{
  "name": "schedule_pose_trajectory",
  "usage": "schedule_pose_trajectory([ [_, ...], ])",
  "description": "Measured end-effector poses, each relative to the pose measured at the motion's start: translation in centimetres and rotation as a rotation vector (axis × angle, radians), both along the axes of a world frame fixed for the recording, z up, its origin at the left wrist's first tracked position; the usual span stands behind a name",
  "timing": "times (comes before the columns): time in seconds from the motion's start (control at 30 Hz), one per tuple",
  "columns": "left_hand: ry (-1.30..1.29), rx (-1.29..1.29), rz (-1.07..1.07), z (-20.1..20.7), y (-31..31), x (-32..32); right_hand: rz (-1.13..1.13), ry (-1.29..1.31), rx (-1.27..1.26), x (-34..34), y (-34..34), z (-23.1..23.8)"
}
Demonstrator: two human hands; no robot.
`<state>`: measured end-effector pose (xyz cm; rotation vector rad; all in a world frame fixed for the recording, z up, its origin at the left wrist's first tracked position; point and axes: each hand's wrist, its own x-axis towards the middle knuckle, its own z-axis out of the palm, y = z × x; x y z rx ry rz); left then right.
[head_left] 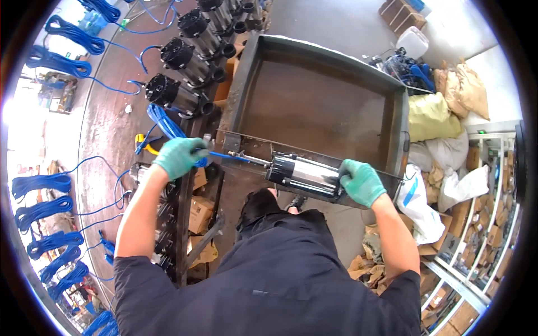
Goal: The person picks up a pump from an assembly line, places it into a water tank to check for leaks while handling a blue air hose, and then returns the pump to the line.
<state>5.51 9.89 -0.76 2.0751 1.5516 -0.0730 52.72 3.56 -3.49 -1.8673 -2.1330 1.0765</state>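
A pump [308, 172] with a steel body and black ends lies across the near side of the metal tank [246, 73]. My right hand [363, 182], in a green glove, closes around the pump's right end. A thin metal rod [252, 159] sticks out of its left end. From there a blue cable [227, 155] runs to my left hand [180, 157], also gloved in green, whose fingers are closed on it. Part of the cable's coil [164, 120] hangs beside that hand over the bench edge; the fingers hide some of it.
Several similar pumps [182, 61] stand along the bench [106, 131] at left, with blue cable coils [50, 210] farther out. Yellow-handled pliers [147, 144] lie near my left hand. Sacks [431, 117] and a shelf rack [476, 224] line the right side. Cardboard boxes [200, 214] sit below the bench.
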Motion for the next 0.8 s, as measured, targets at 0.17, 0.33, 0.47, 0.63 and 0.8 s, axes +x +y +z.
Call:
schedule_pose_trajectory([
  [0.17,-0.122,-0.219,0.110,-1.1,2.8,-3.2,-0.253,0.016,0.068,4.3,1.3,8.2],
  [0.33,-0.383,0.097,-0.004,-7.0,4.6,3.2,-0.187,-0.253,0.084,6.4,5.3,7.6],
  [0.47,-0.288,0.284,-0.055,-11.9,6.5,8.0,-0.045,-0.517,0.073,5.2,9.8,2.8],
  [0.63,-0.087,0.080,0.015,-15.3,8.4,10.7,0.014,-0.619,-0.081,3.0,13.5,-4.9],
  [0.8,-0.080,0.027,0.089,-15.7,8.9,11.4,-0.056,-0.579,-0.007,2.3,14.1,-11.4],
])
